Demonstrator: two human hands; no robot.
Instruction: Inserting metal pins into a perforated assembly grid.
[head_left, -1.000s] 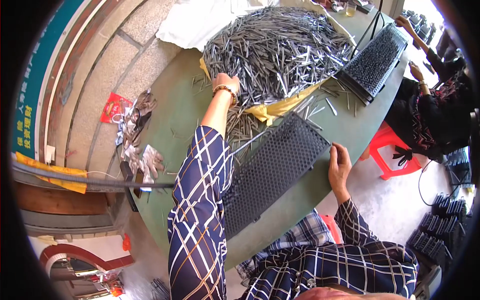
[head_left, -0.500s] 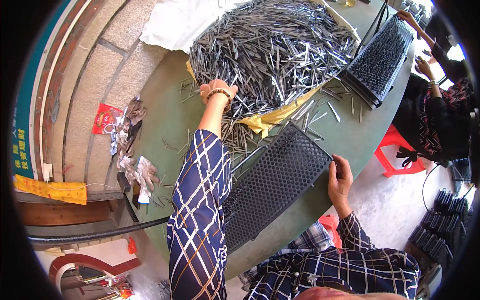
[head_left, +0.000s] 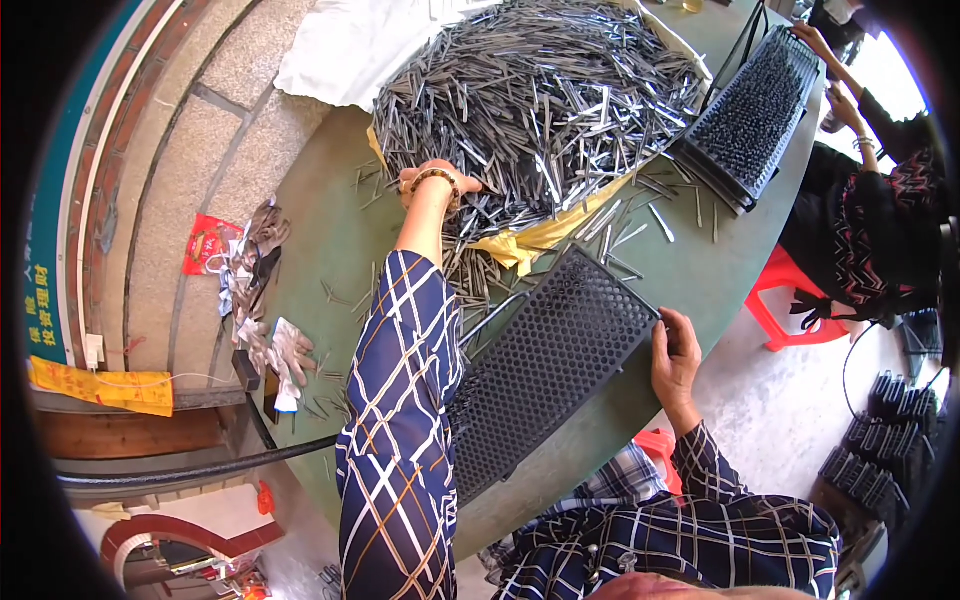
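Observation:
My left hand (head_left: pixel 434 184) is at the near left edge of a big heap of thin grey metal strips (head_left: pixel 540 110). Its fingers curl down into the strips, and what they hold is hidden. A beaded bracelet circles that wrist. Below the heap, a black tray (head_left: pixel 565 345) full of round holes lies slanted on the green table (head_left: pixel 330 240). Dark pieces fill some holes at its left end, partly behind my left sleeve. My right hand (head_left: pixel 677 362) grips the tray's right corner, thumb and bent fingers at the edge.
Yellow cloth (head_left: pixel 520 245) edges the heap, with loose strips around it. At the far right stands a filled tray (head_left: pixel 750 120), with another person's hands (head_left: pixel 845 105) beside it. Worn gloves (head_left: pixel 290 355) lie at the table's left edge. A red stool (head_left: pixel 780 295) and stacked black racks (head_left: pixel 875 450) stand right.
The whole view has shifted very slightly. My left hand stays at the heap's edge, with its thumb side turned a little more outward. My right hand keeps to the tray's corner.

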